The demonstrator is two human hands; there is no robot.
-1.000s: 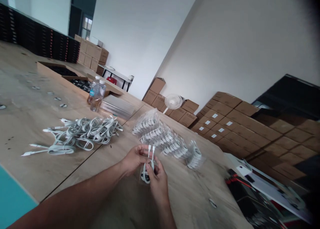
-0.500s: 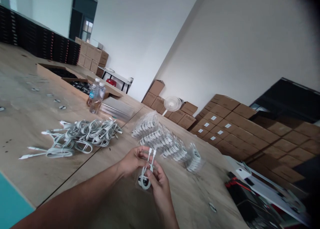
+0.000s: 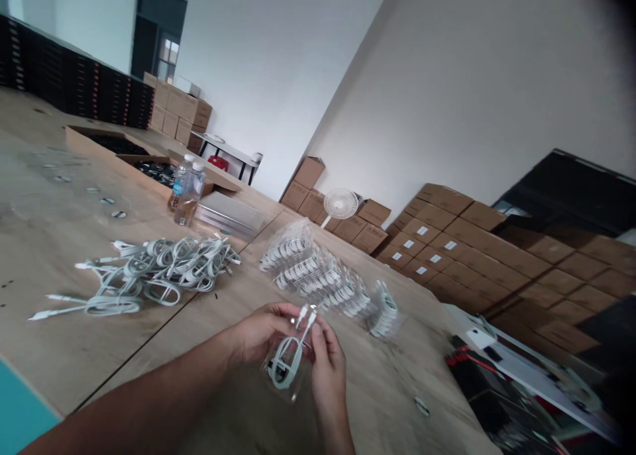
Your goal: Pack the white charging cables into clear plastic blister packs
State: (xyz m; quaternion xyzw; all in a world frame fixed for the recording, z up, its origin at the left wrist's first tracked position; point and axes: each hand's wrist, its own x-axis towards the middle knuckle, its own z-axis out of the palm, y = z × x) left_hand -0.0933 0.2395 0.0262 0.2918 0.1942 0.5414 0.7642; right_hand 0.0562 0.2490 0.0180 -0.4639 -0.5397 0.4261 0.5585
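Observation:
A coiled white charging cable (image 3: 298, 350) sits in a clear plastic bag (image 3: 292, 394) between my hands, its two white plugs pointing up at the bag's top. My left hand (image 3: 258, 332) is closed on the bag's left side near the top. On the other side, my right hand (image 3: 328, 359) pinches the bag's upper right edge, thumb close to the plugs. A small dark and white piece (image 3: 276, 369) shows behind the coil. Just past my hands lie rows of bagged cables (image 3: 318, 269). To the left is a pile of loose coiled cables (image 3: 169, 269).
Two plastic bottles (image 3: 187, 193) stand by a stack of clear sleeves (image 3: 228, 215) and an open carton (image 3: 94, 153) of black items. Small black-and-white pieces (image 3: 118, 214) lie on clear film at left; another piece (image 3: 421, 406) lies at right. Cardboard boxes (image 3: 462, 243) are stacked beyond the table.
The cable has gone lower into the bag, its plugs now near the bag's top. My right hand has shifted from the coil to the bag's upper right edge.

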